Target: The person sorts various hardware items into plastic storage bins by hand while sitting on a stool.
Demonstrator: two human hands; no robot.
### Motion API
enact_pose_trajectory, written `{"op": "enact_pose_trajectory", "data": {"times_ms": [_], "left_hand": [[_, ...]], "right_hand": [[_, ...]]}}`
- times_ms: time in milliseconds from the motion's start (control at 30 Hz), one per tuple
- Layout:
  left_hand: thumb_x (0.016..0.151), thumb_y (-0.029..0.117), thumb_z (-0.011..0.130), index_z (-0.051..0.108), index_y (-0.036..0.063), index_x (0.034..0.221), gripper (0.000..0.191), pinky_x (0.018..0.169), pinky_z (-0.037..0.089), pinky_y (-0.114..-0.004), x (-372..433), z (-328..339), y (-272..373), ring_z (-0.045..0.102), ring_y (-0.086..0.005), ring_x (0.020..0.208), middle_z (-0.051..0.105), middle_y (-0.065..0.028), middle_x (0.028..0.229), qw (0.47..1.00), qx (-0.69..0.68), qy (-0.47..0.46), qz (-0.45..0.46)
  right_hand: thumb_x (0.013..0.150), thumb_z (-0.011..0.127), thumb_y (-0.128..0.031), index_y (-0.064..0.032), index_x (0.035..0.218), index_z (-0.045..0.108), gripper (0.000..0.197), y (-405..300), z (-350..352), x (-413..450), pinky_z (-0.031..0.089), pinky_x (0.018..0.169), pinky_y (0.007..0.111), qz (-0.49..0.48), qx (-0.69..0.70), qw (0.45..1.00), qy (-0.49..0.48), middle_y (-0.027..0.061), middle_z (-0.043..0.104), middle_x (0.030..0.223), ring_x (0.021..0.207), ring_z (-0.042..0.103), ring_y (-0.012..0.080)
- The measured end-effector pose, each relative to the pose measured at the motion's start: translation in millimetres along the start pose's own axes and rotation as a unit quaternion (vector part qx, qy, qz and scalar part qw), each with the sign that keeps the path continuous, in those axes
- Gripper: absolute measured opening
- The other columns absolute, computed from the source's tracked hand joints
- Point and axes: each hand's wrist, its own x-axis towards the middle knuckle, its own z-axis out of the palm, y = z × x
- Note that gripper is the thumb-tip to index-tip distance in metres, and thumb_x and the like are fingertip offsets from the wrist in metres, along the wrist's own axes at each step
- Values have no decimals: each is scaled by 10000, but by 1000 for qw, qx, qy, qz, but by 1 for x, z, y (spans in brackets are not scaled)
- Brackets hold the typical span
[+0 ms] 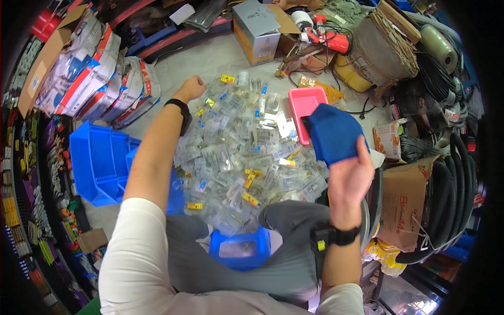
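My right hand [352, 179] is palm up at the right, with the thumb along the edge of a folded blue cloth [336, 132] that it holds. The cloth covers part of a shallow pink plastic tray [309, 96]. My left hand [192, 88] is curled at the far left edge of a wide pile of clear plastic packs [224, 157]. Its fingers face away, so whether it grips anything is hidden. Small metal parts show inside some packs, and several bear yellow or blue labels. Between my legs is a blue plastic bin [240, 250].
Blue plastic bins [104, 165] stand left, partly behind my left forearm. Beyond them are stacked white sacks [88, 78] and a stocked shelf [35, 177]. A grey and yellow carton [256, 33] stands at the back. Black corrugated hose [453, 197] and a brown carton [403, 204] are right.
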Motion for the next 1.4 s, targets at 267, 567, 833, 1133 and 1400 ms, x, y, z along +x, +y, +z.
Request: {"op": "enact_pose_trajectory", "data": {"times_ms": [267,567,833,1133,1400], "left_hand": [[716,249,563,550,73,1024,355,855,408,-401,66,100,13,492,-308,1053,521,-159,1142,997,61,-26,43],[798,263,465,414,21,1250,515,1064,148,-415,93,163,1,267,-300,1261,244,-151,1391,937,315,-15,148],[805,255,451,557,135,1155,384,1071,95,-437,90,157,25,328,-270,1220,316,-116,1341,870,459,-100,149],[743,188,567,509,244,1195,459,1036,200,-455,34,95,17,363,-311,1161,359,-166,1273,914,175,96,352],[684,248,689,526,216,1150,495,909,348,-433,-81,-102,15,414,-353,1067,404,-178,1169,867,186,237,398]], "right_hand": [[929,350,-210,53,1249,351,414,-21,-9,9,239,1037,446,22,-3,997,80,176,382,1306,1213,361,304],[941,323,-229,39,1282,318,434,-1,11,19,209,1051,443,4,-115,966,233,179,359,1327,1238,335,289],[947,307,-237,42,1285,317,438,-14,-3,13,199,1054,447,46,-134,989,31,176,361,1326,1239,334,290],[939,324,-218,59,1269,321,431,-6,16,-1,222,1044,443,5,-28,992,126,185,358,1323,1224,351,298],[913,400,-201,44,1186,415,367,10,12,-4,314,996,407,-63,-16,996,60,158,468,1216,1125,452,270]]}}
